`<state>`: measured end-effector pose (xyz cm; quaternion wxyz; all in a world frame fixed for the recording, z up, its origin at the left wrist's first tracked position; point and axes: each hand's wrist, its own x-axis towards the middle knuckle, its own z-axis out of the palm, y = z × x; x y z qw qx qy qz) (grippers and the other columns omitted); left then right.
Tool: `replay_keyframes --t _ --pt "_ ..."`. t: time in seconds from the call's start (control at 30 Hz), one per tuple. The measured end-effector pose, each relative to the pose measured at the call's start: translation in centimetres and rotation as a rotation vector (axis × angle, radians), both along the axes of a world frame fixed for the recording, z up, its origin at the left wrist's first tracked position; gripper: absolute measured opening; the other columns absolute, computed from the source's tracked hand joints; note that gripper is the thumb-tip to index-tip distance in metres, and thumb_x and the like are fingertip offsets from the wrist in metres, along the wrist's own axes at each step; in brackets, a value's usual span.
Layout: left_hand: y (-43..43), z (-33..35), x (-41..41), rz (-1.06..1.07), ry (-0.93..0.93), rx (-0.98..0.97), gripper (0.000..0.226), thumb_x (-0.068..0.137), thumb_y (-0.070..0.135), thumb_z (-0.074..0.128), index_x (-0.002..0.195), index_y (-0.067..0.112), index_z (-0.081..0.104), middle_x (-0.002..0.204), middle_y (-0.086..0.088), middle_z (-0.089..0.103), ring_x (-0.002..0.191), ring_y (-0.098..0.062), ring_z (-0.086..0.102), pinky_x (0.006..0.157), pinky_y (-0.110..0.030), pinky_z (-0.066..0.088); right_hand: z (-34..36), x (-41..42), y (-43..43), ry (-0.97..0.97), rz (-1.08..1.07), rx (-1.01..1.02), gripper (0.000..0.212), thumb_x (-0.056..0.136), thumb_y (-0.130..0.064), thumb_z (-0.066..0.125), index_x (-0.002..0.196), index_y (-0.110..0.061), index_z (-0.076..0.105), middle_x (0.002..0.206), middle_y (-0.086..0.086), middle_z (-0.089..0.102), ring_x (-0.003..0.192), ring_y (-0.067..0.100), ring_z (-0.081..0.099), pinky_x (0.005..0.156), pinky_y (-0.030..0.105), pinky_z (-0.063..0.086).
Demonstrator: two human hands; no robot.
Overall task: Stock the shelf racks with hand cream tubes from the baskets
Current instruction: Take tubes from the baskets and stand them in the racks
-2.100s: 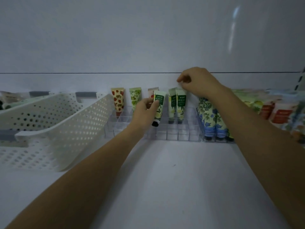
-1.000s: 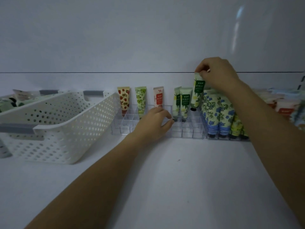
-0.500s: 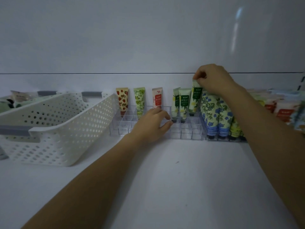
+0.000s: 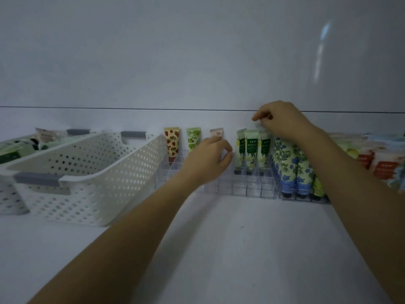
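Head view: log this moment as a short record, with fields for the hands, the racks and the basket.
right hand: pinches the top of the rightmost green-label tube, which stands in the clear rack
left hand: rests on the clear rack, fingers curled; grip unclear
back row, from the left: strawberry tube, green-fruit tube, red-label tube, two more green-label tubes
front cells: no tubes visible
neighbouring rack: blue floral tubes
white basket: left of the clear rack
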<state>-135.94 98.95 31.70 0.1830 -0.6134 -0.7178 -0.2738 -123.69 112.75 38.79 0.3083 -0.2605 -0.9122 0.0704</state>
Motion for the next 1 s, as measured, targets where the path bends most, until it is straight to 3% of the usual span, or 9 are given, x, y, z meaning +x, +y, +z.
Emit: replay_keyframes --t 0.33,0.67,0.9,1.0 --pt "-8.8 10.1 -9.4 0.211 0.237 -0.152 0.028 0.094 0.032 0.046 0.113 0.018 0.059 0.119 -0.003 0.056 0.108 -0.02 0.052 0.088 -0.035 0.044 0.4 -3.6 -6.3 -0.02 0.218 0.142 0.022 0.093 -0.018 0.05 0.108 -0.019 0.066 0.098 -0.001 0.06 0.086 0.008 0.051 0.081 0.024 0.042" --pt "-21.0 11.3 -22.2 0.433 0.09 -0.359 0.026 0.095 0.016 0.045 0.117 0.013 0.059 0.121 -0.006 0.06 0.106 -0.022 0.055 0.09 -0.029 0.04 2.8 -15.6 -17.7 -0.206 0.5 0.121 0.024 0.093 -0.031 0.05 0.115 -0.026 0.06 0.1 -0.011 0.057 0.091 0.005 0.055 0.082 0.022 0.046" --pt "-25.4 10.2 -28.6 0.422 0.028 -0.543 0.025 0.091 0.019 0.055 0.116 0.016 0.058 0.119 -0.001 0.06 0.092 -0.012 0.052 0.083 -0.022 0.038 2.6 -22.8 -23.0 -0.435 0.524 0.183 0.026 0.094 -0.033 0.048 0.117 -0.027 0.058 0.105 -0.012 0.055 0.094 0.005 0.053 0.082 0.022 0.044" --pt "-25.5 9.8 -30.4 0.422 0.013 -0.616 0.025 0.089 0.024 0.059 0.113 0.016 0.059 0.108 -0.001 0.061 0.088 -0.012 0.054 0.078 -0.022 0.039 2.7 -24.5 -24.1 -0.497 0.498 0.195 0.026 0.094 -0.033 0.048 0.117 -0.027 0.059 0.112 -0.008 0.058 0.097 0.006 0.054 0.083 0.022 0.043"
